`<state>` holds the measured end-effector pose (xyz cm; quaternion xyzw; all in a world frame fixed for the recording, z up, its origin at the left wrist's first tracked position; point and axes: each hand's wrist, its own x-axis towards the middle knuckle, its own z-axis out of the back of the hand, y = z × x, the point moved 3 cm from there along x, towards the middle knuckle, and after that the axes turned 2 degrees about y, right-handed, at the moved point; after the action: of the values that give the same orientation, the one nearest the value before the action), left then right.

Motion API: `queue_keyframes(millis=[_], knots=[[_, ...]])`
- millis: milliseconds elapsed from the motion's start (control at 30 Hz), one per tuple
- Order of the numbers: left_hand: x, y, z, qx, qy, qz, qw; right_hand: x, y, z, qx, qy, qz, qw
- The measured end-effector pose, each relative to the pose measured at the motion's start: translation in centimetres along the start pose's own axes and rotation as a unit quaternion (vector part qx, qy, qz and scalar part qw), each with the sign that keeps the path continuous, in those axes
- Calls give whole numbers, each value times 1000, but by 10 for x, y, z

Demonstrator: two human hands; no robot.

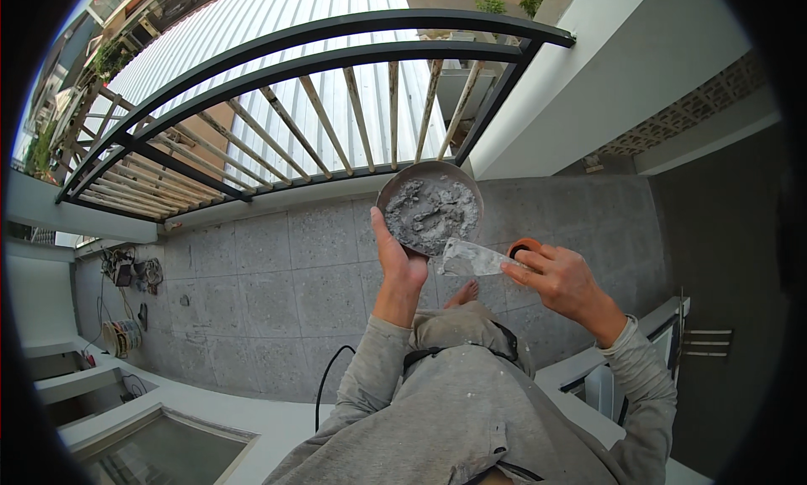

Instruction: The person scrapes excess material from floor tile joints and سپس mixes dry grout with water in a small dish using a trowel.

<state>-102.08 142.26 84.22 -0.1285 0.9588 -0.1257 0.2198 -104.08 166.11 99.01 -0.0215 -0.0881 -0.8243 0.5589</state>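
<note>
My left hand [401,262] holds up a round bowl [383,194] from its near left side, the thumb along the rim and the other fingers underneath, mostly hidden. Grey, lumpy mortar [429,209] lies in the bowl, some of it powdery and paler. In my right hand [551,282] is a trowel with an orange handle [523,246], fingers closed round it. The flat trowel blade [471,258], smeared with pale grey mortar, points left, its tip by the bowl's near rim.
A dark metal railing [353,52] with pale, worn bars runs beyond the bowl, above a white corrugated roof [277,31]. Grey tiles [261,296] cover the floor. At left are a bucket [122,338] and tangled tools and cords [134,271]. A white pillar [580,90] rises at right.
</note>
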Motion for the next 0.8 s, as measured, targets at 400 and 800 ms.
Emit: queue_keyframes(millis=[400, 800], knots=[[5, 6, 7, 6, -43, -15, 999, -22, 8, 8, 86, -16, -46, 995], [5, 11, -9, -8, -33, -74, 997, -32, 27, -82, 764, -67, -407, 496]])
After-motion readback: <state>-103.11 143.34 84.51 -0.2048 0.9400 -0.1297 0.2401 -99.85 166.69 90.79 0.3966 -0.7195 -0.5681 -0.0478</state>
